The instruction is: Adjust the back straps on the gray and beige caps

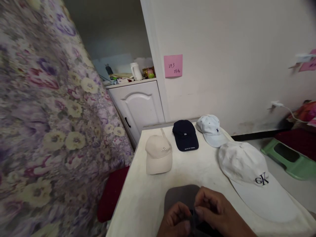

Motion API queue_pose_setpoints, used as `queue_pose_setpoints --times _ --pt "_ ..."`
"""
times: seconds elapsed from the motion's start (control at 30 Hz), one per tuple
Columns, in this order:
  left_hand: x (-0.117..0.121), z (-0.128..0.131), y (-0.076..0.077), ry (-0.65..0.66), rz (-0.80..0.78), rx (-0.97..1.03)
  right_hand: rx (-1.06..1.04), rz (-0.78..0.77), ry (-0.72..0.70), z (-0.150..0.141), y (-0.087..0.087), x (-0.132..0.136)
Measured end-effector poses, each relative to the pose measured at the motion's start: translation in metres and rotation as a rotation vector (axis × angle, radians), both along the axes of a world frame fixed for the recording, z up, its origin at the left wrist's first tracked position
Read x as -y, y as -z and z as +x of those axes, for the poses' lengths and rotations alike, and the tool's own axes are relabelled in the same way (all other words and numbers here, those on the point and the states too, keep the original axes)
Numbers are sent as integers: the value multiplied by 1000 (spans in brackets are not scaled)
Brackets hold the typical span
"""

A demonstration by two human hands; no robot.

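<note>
A dark grey cap (181, 195) lies at the near edge of the table, its brim pointing away from me. My left hand (175, 221) and my right hand (212, 208) pinch it side by side, fingers closed on its dark fabric at the part nearest me. Much of that cap is hidden by the hands and the frame's lower edge. Beyond it sit a beige cap (158, 152), a navy cap (185, 134) and a pale blue cap (211, 129). To the right of my hands is a large white cap (243, 163) with dark letters on its front.
The caps rest on a white-covered table (138, 200) against the wall. A floral curtain (56, 115) hangs at left, beside a dark red seat (112, 194). Behind stands a white cabinet (138, 105) with a white jug (136, 71) on top. A green stool (287, 158) is at right.
</note>
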State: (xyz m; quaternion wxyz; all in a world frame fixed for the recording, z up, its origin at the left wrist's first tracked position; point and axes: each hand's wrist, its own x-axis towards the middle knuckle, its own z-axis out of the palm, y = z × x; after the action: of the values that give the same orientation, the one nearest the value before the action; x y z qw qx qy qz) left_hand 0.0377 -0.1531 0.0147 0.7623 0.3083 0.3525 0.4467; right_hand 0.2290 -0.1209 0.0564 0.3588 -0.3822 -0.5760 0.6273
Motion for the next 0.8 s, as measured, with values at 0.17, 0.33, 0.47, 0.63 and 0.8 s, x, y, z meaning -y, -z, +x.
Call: queue_pose_setpoints --times 0.17,0.33,0.47,0.63,0.8 --pt "-1 3 -3 16 15 -51 120 33 8 -1 -10 4" --pt "-2 4 -7 -13 80 -136 223 107 49 -2 -13 7" --pt "-3 7 -12 -36 94 -219 254 154 60 -2 -13 8" --pt "-3 8 -14 -51 102 -229 264 170 75 -3 -12 8" --pt "-2 10 -19 -44 125 -281 272 190 78 0 -10 7"
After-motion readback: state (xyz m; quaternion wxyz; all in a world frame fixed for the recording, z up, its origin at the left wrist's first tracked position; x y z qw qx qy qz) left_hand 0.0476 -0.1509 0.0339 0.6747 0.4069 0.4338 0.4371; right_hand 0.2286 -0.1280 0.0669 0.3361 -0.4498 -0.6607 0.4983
